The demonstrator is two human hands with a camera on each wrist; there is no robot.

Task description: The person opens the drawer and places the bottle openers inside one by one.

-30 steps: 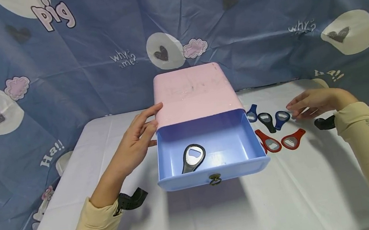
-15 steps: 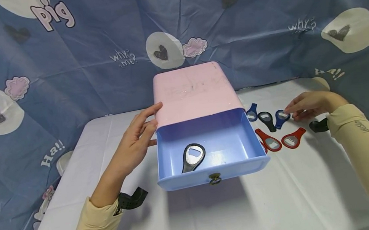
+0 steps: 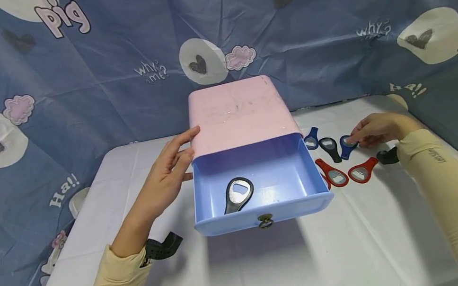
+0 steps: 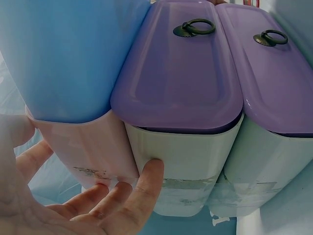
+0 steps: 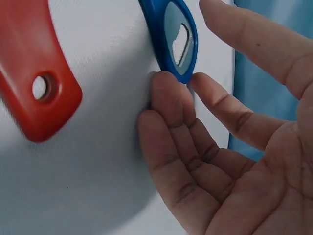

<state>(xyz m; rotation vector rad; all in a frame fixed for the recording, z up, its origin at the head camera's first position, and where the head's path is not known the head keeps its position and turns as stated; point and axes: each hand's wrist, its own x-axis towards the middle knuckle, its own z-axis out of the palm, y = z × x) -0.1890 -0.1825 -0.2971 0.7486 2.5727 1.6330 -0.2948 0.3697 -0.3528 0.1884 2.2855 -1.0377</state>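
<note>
My left hand rests on the left side of a pink drawer box, fingers spread. In the left wrist view its fingertips touch the pink casing and a pale casing stacked beneath. The blue drawer is pulled out, with a black bottle opener lying in it. On the right, my right hand touches the rounded head of a blue bottle opener on the table. In the right wrist view the fingertips meet the end of that opener, the other fingers bent below it.
Left of it lie a black opener and another blue opener. Red openers lie nearer, one partly hidden by the drawer. Two purple drawers with ring pulls sit shut under the blue one. A blue printed cloth hangs behind.
My right hand has moved left and reached the right edge of the blue bottle opener. My left hand and the drawer have stayed in place.
</note>
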